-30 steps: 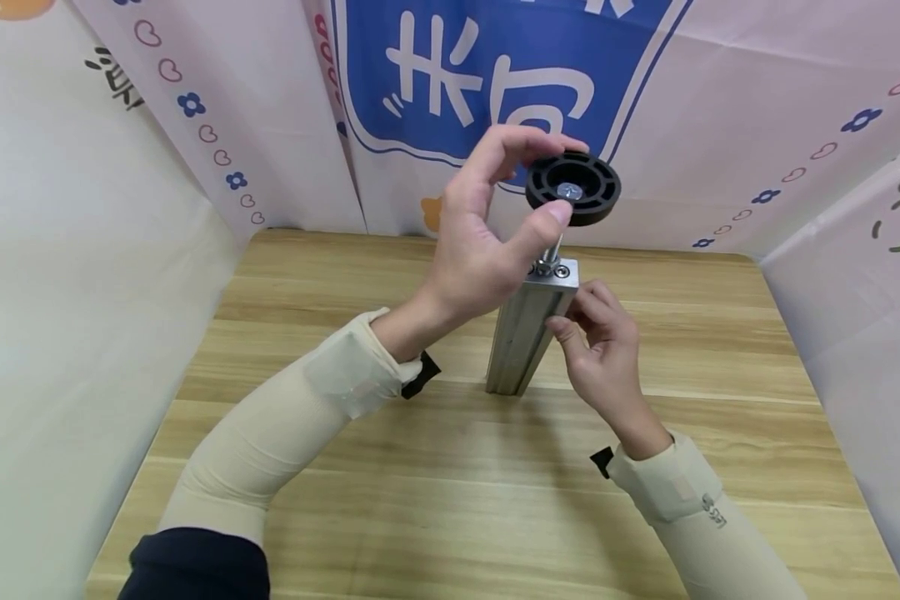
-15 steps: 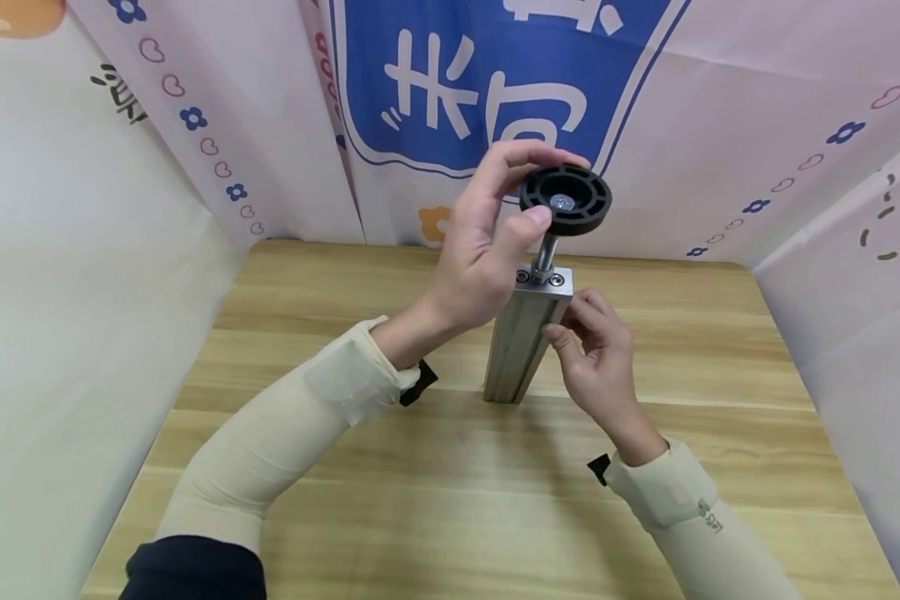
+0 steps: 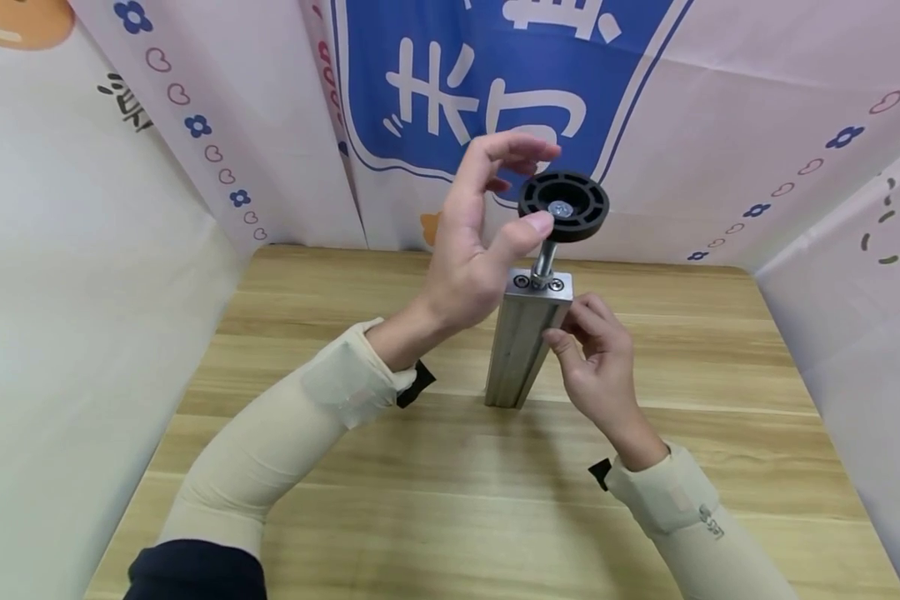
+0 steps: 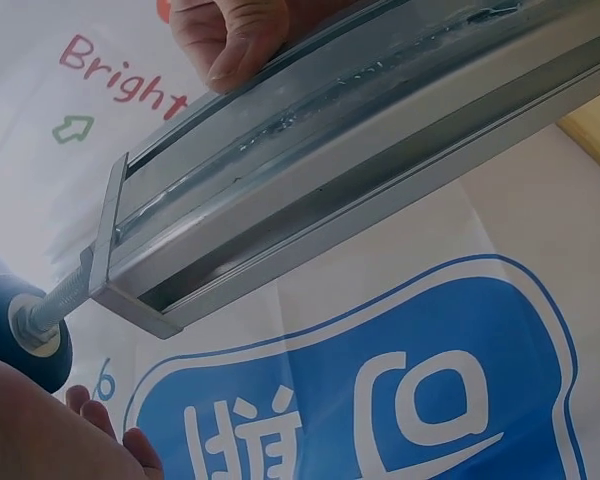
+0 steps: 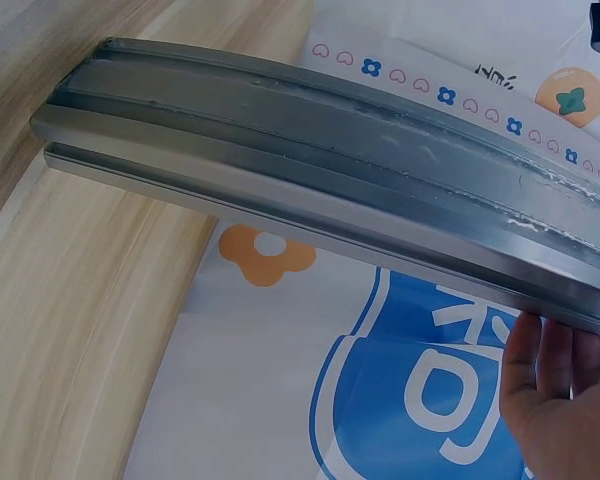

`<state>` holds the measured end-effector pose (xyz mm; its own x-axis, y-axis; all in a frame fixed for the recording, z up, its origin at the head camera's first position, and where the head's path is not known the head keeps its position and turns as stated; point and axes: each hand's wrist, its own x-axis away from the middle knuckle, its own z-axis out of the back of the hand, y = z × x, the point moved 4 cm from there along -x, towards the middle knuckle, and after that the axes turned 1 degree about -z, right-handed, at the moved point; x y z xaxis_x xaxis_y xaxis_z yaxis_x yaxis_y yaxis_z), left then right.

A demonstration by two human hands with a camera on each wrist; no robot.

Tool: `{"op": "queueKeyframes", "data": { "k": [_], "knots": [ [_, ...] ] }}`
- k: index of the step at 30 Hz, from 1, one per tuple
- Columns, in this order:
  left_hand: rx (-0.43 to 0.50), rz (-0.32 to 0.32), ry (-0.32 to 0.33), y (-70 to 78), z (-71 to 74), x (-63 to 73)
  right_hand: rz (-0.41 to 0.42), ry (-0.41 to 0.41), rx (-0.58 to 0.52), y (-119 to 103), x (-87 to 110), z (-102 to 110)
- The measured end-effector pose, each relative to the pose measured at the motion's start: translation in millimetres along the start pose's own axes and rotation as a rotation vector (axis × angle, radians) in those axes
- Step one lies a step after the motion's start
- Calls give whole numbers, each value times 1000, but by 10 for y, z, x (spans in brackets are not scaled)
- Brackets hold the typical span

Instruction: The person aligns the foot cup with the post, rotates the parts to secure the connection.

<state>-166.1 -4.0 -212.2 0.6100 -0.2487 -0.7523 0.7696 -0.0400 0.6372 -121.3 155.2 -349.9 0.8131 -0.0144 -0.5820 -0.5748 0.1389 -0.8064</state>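
An aluminium profile (image 3: pixel 523 350) stands upright on the table, with an end plate screwed to its top. From the plate's middle rises the threaded rod (image 3: pixel 544 260) of a black round levelling foot (image 3: pixel 576 225). My left hand (image 3: pixel 472 250) is around the foot's left side. Its thumb lies at the near rim and its bent fingers hover apart from the far rim. Lower down, my right hand (image 3: pixel 603 350) pinches the profile's right side near the upper end, its fingertips partly hidden behind. In the right wrist view, that hand's fingers (image 5: pixel 550 365) lie against the profile's edge.
The wooden table (image 3: pixel 435 492) ends at a back wall of printed cloth (image 3: pixel 690 150) close behind the profile. White cloth walls (image 3: pixel 60 275) stand at the left and right.
My left fingers have come off the far rim of the levelling foot and lifted away from it, while the thumb stays at the near rim. The right hand keeps its hold on the profile.
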Motion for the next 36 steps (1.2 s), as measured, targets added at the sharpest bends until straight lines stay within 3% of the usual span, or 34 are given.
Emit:
{"op": "queueKeyframes", "data": {
  "k": [17, 30, 36],
  "knots": [
    [-117, 0, 70, -13, 36, -29, 31, -4, -26, 12, 2, 7],
    [-83, -23, 43, -23, 51, -26, 36, -12, -7, 29, 2, 10],
    [2, -37, 16, -35, 35, -26, 32, -9, -8, 28, -2, 8]
  ]
}}
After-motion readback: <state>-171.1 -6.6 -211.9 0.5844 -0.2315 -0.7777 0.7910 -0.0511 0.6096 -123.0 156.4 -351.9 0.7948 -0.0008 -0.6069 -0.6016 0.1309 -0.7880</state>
